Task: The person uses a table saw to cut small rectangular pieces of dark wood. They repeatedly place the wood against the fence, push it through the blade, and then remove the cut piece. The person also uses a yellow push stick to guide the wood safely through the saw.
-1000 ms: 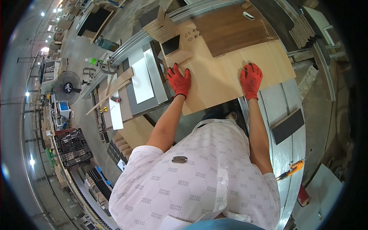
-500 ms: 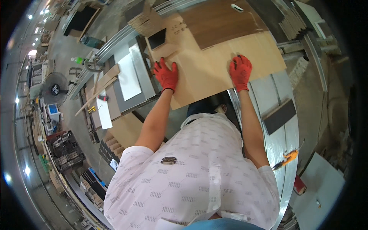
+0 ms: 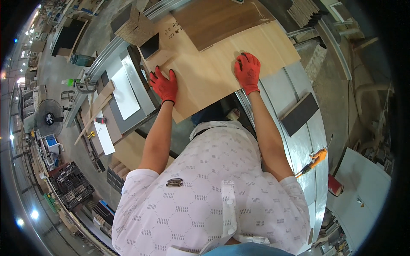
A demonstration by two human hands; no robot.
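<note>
A wide, light plywood board (image 3: 205, 85) lies across the work table in front of me. My left hand (image 3: 164, 85), in a red glove, rests on its left edge with the fingers spread. Farther right, my right hand (image 3: 247, 72), gloved the same, lies on the board near its front edge, fingers bent and close together. Neither hand has anything visible in its grasp. On the board's far part lies a darker brown sheet (image 3: 222, 21). Beyond my left hand, a small black-faced piece (image 3: 150, 46) stands near dark handwritten marks on the plywood.
A stack of cut boards (image 3: 139, 30) stands at the far left. On the right, a dark offcut (image 3: 300, 114) and an orange-handled tool (image 3: 317, 158) lie on the metal table (image 3: 279, 83). White strips (image 3: 126, 91) and a floor fan (image 3: 49, 118) are to the left.
The whole view has shifted, so the board, table and both hands appear farther left and slightly higher. My hands keep about the same places on the plywood.
</note>
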